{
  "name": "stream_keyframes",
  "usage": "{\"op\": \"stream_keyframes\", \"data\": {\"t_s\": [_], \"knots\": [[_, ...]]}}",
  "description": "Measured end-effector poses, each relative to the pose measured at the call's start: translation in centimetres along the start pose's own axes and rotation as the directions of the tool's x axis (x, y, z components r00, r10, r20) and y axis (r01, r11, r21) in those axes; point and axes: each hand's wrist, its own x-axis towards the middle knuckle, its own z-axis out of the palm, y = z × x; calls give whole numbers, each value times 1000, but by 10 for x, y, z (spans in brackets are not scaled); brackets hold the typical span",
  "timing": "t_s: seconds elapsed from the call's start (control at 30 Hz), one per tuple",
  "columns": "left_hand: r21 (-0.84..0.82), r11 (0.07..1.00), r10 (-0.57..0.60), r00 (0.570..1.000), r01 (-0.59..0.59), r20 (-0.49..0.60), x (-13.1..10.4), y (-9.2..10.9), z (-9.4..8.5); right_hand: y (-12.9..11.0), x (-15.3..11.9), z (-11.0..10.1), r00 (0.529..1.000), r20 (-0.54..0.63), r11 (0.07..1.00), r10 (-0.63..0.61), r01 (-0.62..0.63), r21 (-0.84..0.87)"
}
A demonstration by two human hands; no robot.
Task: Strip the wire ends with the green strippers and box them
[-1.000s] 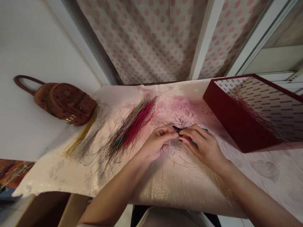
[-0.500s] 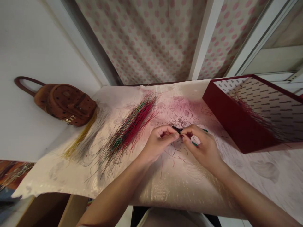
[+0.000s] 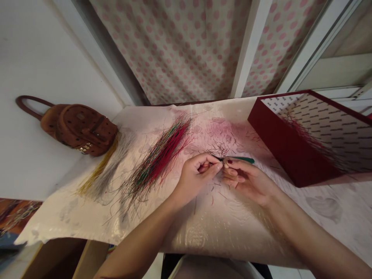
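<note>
My left hand [image 3: 200, 170] is closed in a pinch, thumb against forefinger, over the middle of the table. What it holds is too small to make out. Close against its fingertips is my right hand [image 3: 247, 176], turned palm partly up, with thumb and forefinger pinched together and the other fingers loosely curled. Anything in that pinch is hidden. Just behind the fingertips lies a green-handled tool [image 3: 244, 159], its dark end partly covered by my hands; it looks like pliers. Short cut bits of thin strand [image 3: 219, 149] are scattered around and beyond the hands.
Left of my hands lies a bundle of long red, green and dark wire-like strands [image 3: 165, 151]. Farther left are silver strands [image 3: 116, 166], yellow strands [image 3: 99, 166] and a brown backpack [image 3: 84, 128]. At right stands an open dark red box [image 3: 273, 143] with strands inside.
My right hand has rolled palm upward, its lower fingers loosening from their curl. More of the tool's rear green handle shows, while its front handle is now covered. My left hand keeps its pinch.
</note>
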Motion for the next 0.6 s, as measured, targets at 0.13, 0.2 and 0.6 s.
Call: {"op": "stream_keyframes", "data": {"t_s": [0.13,0.2,0.6], "knots": [[26,999,29,998,-28,-47,-1,1,2,2,-1,-2,1000,19,1000,-17,17,-11],[10,1000,5,998,-5,-60,-1,0,2,5,-2,-2,994,8,985,-108,108,-136],[-213,966,-160,986,147,-48,5,-6,0,9,-7,-6,607,458,-255,-650,393,-883]]}}
